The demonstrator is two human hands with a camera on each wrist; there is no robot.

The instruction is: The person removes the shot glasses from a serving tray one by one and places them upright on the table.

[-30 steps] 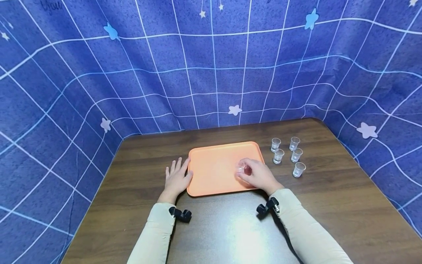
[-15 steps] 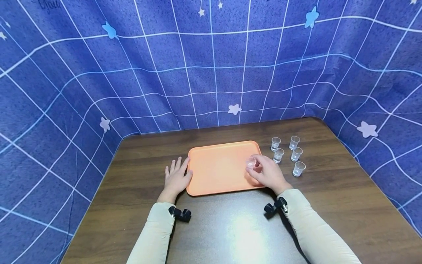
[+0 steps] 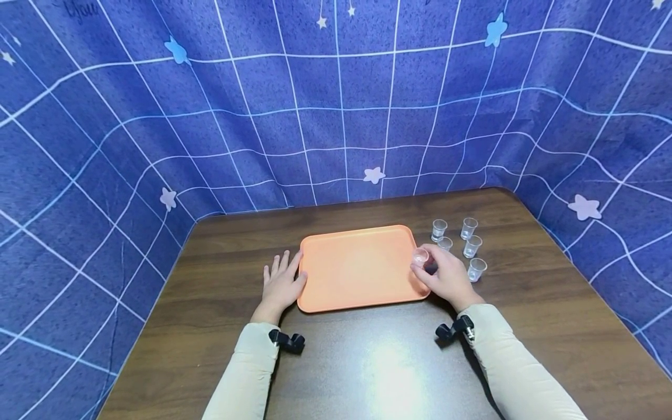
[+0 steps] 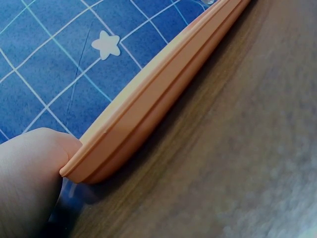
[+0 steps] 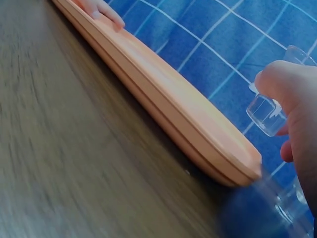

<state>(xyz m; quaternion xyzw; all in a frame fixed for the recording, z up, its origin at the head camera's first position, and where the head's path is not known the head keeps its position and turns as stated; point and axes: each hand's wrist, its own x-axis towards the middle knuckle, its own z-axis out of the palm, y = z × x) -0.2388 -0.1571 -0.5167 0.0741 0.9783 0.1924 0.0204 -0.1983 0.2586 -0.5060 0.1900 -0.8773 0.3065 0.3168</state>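
Right hand (image 3: 446, 277) is pinching a small clear plastic shot cup (image 3: 420, 256) between thumb and fingertips, holding it raised over the right edge of the flat orange plastic tray (image 3: 357, 268). From the right wrist view the cup (image 5: 270, 111) is sitting tilted in the fingers (image 5: 297, 94), clear of the tray rim (image 5: 198, 129), not touching it.

Left hand (image 3: 280, 286) is lying flat on the dark wood-grain counter (image 3: 367, 367), fingers straight and spread, thumb pressing against the tray's left edge; the left wrist view is showing the thumb (image 4: 34, 173) touching the tray's corner rim (image 4: 148, 109).

Tray is resting on the counter between the two hands, nothing standing on it.

Just right of the tray, four more small clear cups are standing upright on the counter: one at the back left (image 3: 438, 229), one at the back right (image 3: 469, 227), one mid right (image 3: 472, 245), one nearest the person (image 3: 476, 269). A fifth (image 3: 445, 242) is showing partly behind the right hand.

Blue cloth backdrop with white grid lines and pale stars (image 3: 336, 116) is hanging around the counter.
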